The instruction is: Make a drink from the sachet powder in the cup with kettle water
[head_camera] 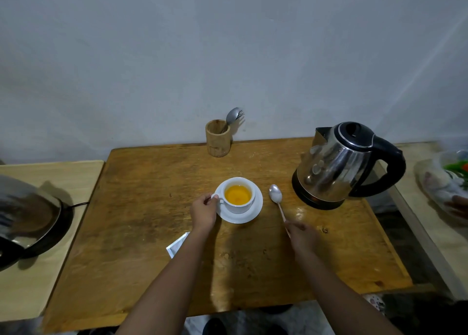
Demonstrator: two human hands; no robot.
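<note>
A white cup [238, 208] holding orange liquid stands on a white saucer [249, 215] in the middle of the wooden table [152, 233]. My left hand [203, 211] grips the cup's handle on its left side. My right hand [302, 236] holds the end of a metal spoon [276, 198], whose bowl rests on the table to the right of the saucer. The steel kettle [339, 165] with a black handle stands on its base at the right rear. A white sachet [177, 244] lies partly hidden under my left forearm.
A wooden holder [218, 138] with a spoon and fork stands at the back by the wall. A dark pan on a cooker [30, 220] sits on the left side table. A plastic bag with food [445, 182] lies on the right one.
</note>
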